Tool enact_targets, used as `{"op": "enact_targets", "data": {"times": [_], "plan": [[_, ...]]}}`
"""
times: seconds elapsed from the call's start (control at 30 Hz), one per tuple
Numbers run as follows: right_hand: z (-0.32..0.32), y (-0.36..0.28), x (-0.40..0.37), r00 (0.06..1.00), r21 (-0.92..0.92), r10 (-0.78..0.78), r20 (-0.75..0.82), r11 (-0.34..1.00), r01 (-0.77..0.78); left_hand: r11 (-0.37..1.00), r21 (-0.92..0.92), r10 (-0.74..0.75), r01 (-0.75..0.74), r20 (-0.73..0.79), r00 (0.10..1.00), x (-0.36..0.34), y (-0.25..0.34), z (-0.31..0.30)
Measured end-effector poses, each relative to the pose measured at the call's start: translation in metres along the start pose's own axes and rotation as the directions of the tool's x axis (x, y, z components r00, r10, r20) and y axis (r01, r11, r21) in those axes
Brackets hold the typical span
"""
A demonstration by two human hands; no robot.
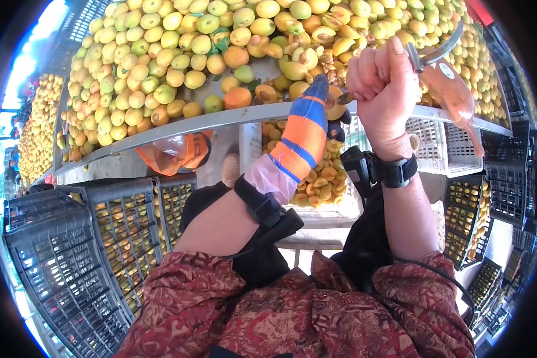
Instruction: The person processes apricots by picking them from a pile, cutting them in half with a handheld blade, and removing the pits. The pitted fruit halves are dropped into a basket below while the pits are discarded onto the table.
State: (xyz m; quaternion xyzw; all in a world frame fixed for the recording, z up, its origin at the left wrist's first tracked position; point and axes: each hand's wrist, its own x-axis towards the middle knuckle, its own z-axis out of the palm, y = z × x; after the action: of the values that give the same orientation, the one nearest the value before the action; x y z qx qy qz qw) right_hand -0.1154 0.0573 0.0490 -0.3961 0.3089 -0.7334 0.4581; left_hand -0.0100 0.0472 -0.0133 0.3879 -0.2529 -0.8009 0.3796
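Observation:
My left hand (307, 125), in an orange-and-blue striped glove, is closed around an apricot (336, 108) at the near edge of the fruit table. Bare and curled into a fist, my right hand (385, 83) grips a small knife; its short dark blade (344, 98) points left at the apricot, and the fist hides most of the handle. Below both hands, a white crate (355, 206) holds halved apricots (323, 185). Cut halves and whole apricots (155, 65) are heaped on the table beyond.
A metal rim (221, 120) edges the table. Right of my fist are a curved metal piece (444, 48) and a translucent pinkish bag-like item (453, 95). Black crates (59, 256) of fruit stand left, more crates (465, 218) right. An orange bag (176, 152) sits beneath the table.

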Motion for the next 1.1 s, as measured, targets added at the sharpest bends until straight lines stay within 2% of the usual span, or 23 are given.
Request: {"op": "enact_targets", "data": {"times": [0.07,0.1,0.17,0.2,0.23,0.3,0.33,0.37,0.43,0.47,0.6,0.7,0.8,0.87,0.9,0.97,1.1], "plan": [[-0.005,0.004,0.006,0.997,0.002,0.022,-0.080,1.000,-0.022,0.986,0.094,0.131,-0.137,0.064,0.989,0.013,-0.010,-0.009],[-0.002,0.005,0.010,0.997,0.003,0.023,-0.078,1.000,-0.022,0.986,0.093,0.133,-0.138,0.063,0.989,0.010,-0.005,-0.007],[0.006,0.005,0.015,0.908,0.134,0.159,-0.387,0.984,-0.115,0.986,-0.062,0.160,-0.155,0.100,0.982,-0.001,0.009,0.002],[0.001,0.003,0.014,0.895,0.251,0.234,-0.380,0.957,-0.143,0.982,-0.080,0.174,-0.168,0.064,0.983,-0.004,0.012,0.002],[-0.007,0.003,0.013,0.895,0.251,0.233,-0.380,0.957,-0.143,0.982,-0.080,0.174,-0.168,0.065,0.983,-0.003,0.015,0.000],[-0.017,0.001,0.011,0.920,0.366,0.202,-0.337,0.928,-0.070,0.989,-0.056,0.139,-0.134,0.102,0.985,-0.002,0.020,-0.001],[-0.016,-0.001,0.013,0.910,0.325,0.170,-0.378,0.945,-0.041,0.986,-0.127,0.109,-0.106,0.017,0.994,-0.002,0.020,0.005],[-0.014,-0.003,0.014,0.910,0.324,0.172,-0.378,0.945,-0.043,0.986,-0.129,0.109,-0.106,0.015,0.994,-0.003,0.021,0.003],[-0.006,-0.010,0.015,0.968,0.259,0.050,-0.248,0.966,0.017,0.998,0.017,0.050,-0.052,0.113,0.992,-0.006,0.024,-0.001],[0.001,-0.014,0.013,0.970,0.272,0.066,-0.234,0.962,0.000,0.999,0.020,0.038,-0.038,0.015,0.999,-0.006,0.021,0.005],[0.015,-0.011,0.007,0.972,0.164,0.002,-0.235,0.986,0.038,1.000,0.028,-0.014,0.014,-0.013,1.000,-0.005,0.017,0.007],[0.016,-0.009,0.007,0.968,0.137,-0.013,-0.252,0.989,0.049,1.000,0.021,0.000,0.001,-0.014,1.000,-0.006,0.013,0.009],[0.015,-0.005,0.007,0.977,0.081,-0.050,-0.208,0.994,0.068,0.997,0.008,0.078,-0.078,-0.055,0.995,-0.001,0.007,0.007],[0.015,-0.004,0.007,0.991,0.068,-0.011,-0.131,0.997,0.020,0.982,0.122,0.160,-0.147,-0.106,0.981,0.006,0.003,0.003],[0.013,-0.003,0.008,0.991,0.069,-0.011,-0.132,0.997,0.020,0.982,0.124,0.159,-0.146,-0.107,0.981,0.004,0.005,0.001],[0.009,0.000,0.012,0.988,0.127,0.102,-0.119,0.988,-0.087,0.932,0.305,0.186,-0.196,0.062,0.981,-0.001,0.010,-0.004],[0.011,0.003,0.012,0.990,0.098,0.136,-0.020,0.986,-0.134,0.949,0.244,0.209,-0.201,-0.011,0.978,0.002,0.006,-0.001]]}}
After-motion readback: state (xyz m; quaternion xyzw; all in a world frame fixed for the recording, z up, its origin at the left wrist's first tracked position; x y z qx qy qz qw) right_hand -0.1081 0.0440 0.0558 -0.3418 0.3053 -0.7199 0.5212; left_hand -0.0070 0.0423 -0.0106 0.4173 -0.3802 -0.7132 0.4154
